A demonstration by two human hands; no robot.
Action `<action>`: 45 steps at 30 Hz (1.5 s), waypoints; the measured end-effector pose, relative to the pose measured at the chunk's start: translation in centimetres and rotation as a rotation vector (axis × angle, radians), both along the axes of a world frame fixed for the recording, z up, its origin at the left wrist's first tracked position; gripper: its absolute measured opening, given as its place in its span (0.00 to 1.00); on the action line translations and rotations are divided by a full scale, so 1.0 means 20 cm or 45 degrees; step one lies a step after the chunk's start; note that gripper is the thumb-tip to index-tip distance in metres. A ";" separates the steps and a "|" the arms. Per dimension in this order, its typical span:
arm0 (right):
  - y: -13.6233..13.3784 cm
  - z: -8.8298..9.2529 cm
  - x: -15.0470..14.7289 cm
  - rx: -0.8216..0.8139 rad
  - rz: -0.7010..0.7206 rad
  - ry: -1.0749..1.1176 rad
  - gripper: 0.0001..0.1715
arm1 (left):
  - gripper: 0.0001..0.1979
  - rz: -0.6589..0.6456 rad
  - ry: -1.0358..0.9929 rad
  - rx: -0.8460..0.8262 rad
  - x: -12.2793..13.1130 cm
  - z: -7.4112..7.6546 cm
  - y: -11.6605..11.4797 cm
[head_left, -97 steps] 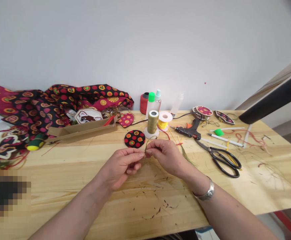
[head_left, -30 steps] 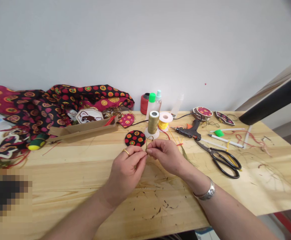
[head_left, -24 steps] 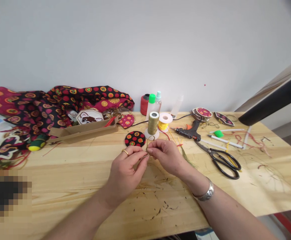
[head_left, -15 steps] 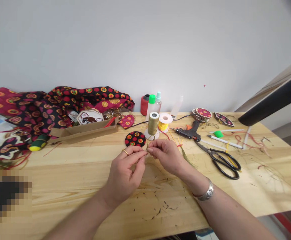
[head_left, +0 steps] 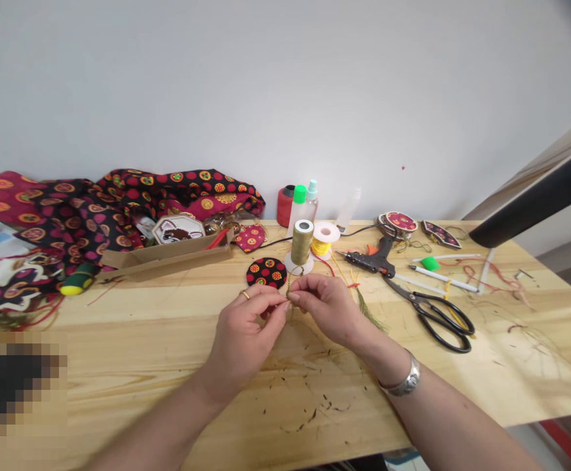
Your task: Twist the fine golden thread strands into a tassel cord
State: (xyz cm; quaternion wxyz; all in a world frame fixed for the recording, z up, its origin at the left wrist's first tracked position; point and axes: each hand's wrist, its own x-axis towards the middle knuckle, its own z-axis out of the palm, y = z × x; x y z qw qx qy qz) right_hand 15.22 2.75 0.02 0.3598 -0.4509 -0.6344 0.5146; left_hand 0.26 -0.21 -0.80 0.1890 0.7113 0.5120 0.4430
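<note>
My left hand (head_left: 252, 327) and my right hand (head_left: 328, 309) meet over the middle of the wooden table. Both pinch a thin olive-green cord (head_left: 289, 280) that rises in a small loop above the fingertips. A short strand hangs just below them. Behind the fingers stands an olive thread spool (head_left: 301, 243). A round black patterned fabric piece (head_left: 266, 272) lies just beyond my left hand. To the right of my right hand is a green tassel (head_left: 367, 307) with a yellow tie. Where the cord runs between the fingers is hidden.
Black-handled scissors (head_left: 445, 320) and a glue gun (head_left: 371, 260) lie right of my hands. A yellow cord spool (head_left: 324, 241) and bottles (head_left: 299, 206) stand at the back. A cardboard box (head_left: 167, 260) and patterned fabric (head_left: 84, 216) occupy the left. Dark scraps litter the front.
My left thumb has moved up toward the index fingertip, narrowing the gap between them. My right hand keeps its pinch almost in place. The whole view has shifted very slightly.
</note>
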 end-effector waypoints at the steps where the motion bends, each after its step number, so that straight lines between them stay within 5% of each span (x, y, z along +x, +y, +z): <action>1: 0.00 0.00 0.00 -0.003 -0.001 -0.004 0.06 | 0.05 0.000 -0.012 -0.016 0.00 0.00 0.00; 45: 0.00 0.00 0.00 -0.031 0.047 0.037 0.05 | 0.03 -0.043 -0.191 -0.419 -0.02 0.01 -0.02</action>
